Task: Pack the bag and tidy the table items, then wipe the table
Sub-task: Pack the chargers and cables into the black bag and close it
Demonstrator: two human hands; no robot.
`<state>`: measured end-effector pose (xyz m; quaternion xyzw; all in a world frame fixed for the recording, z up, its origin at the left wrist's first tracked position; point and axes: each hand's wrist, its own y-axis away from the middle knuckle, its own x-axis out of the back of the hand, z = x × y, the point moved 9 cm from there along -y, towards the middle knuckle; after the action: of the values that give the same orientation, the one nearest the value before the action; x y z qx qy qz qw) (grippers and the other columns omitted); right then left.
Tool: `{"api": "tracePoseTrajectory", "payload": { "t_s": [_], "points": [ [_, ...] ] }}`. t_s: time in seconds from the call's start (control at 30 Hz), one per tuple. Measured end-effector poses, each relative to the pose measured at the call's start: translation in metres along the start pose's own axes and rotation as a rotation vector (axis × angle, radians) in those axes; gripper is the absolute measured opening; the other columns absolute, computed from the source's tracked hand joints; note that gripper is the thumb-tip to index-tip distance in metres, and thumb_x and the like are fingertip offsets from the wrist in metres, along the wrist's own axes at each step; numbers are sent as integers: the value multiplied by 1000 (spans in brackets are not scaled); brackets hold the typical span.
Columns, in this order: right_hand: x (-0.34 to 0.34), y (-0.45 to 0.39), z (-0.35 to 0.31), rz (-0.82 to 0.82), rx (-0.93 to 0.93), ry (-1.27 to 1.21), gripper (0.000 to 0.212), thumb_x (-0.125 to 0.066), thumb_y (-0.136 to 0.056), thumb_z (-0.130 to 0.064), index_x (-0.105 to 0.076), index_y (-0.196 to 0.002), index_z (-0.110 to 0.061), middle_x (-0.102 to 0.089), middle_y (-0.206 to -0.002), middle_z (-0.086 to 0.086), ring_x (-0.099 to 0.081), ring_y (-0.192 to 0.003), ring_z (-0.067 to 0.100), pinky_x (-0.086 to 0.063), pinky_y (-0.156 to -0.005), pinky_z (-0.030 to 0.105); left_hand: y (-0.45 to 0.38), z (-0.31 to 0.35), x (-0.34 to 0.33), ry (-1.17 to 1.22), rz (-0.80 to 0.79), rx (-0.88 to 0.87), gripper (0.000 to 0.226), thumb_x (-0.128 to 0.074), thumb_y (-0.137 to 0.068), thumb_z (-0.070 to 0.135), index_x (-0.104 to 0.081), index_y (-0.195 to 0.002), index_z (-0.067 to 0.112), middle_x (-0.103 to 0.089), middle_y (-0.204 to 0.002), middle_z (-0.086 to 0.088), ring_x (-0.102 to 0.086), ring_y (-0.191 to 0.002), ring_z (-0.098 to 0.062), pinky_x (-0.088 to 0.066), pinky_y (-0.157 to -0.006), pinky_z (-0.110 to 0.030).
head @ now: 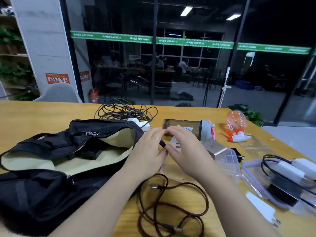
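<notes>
An open black bag with a cream lining lies on the left of the wooden table; dark items sit inside it. My left hand and my right hand meet just right of the bag's opening. Between them they pinch a black plug end and a small white charger. A brown braided cable lies coiled in front of my hands. A dark shaker bottle with a grey and pink lid lies on its side behind them.
A tangle of black cable and a white adapter lie behind the bag. To the right are a pink spray bottle, a gold box, clear plastic containers and a container with chargers and cables. A white plug lies near the right edge.
</notes>
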<state>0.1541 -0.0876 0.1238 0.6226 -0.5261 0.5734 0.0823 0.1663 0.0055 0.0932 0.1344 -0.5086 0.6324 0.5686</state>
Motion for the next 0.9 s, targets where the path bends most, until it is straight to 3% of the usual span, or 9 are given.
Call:
{"api": "tracePoseTrajectory", "payload": {
  "t_s": [0.17, 0.37, 0.53, 0.67, 0.77, 0.9],
  "points": [
    [22, 14, 34, 109, -121, 80, 64, -65, -84, -41, -41, -140, -23, -37, -147, -10, -18, -142, 8, -13, -107, 14, -6, 13, -20, 19, -53, 4, 57, -42, -93, 45, -27, -143, 24, -24, -150, 9, -19, -138, -8, -19, -114, -32],
    [25, 24, 67, 89, -234, 71, 71, -66, -78, -49, -44, -139, -19, -37, -146, -7, -23, -140, 10, -23, -114, 30, -15, 29, -35, 21, -81, -9, 59, -42, -94, 41, -22, -146, 21, -19, -152, 10, -13, -139, -4, -13, -116, -35],
    [24, 33, 84, 106, -254, 132, 63, -71, -76, -44, -55, -130, -16, -46, -139, -1, -32, -135, 18, -24, -109, 30, -25, 31, -45, 6, -128, 13, 56, -39, -96, 39, -21, -146, 21, -20, -153, 9, -14, -139, -4, -2, -115, -28],
    [28, 38, 93, 170, -284, 128, 55, -76, -75, -35, -60, -124, -15, -49, -136, 7, -35, -134, 29, -31, -109, 50, -26, 36, -52, -16, -175, 21, 56, -38, -96, 43, -23, -145, 22, -24, -152, 9, -16, -139, -7, 1, -114, -28],
    [25, 40, 105, 140, -346, 95, 60, -72, -78, -39, -52, -132, -20, -43, -138, 0, -38, -130, 19, -35, -105, 34, -27, 41, -52, -34, -193, 33, 52, -37, -97, 40, -24, -145, 24, -28, -150, 8, -19, -138, -11, 1, -114, -30],
    [23, 40, 112, 111, -412, 55, 61, -69, -82, -39, -46, -136, -25, -45, -131, -7, -43, -115, 7, -32, -86, 19, -28, 44, -46, -24, -187, 79, 41, -38, -99, 32, -34, -139, 26, -39, -142, 7, -24, -135, -19, 1, -114, -32]
  ]
}}
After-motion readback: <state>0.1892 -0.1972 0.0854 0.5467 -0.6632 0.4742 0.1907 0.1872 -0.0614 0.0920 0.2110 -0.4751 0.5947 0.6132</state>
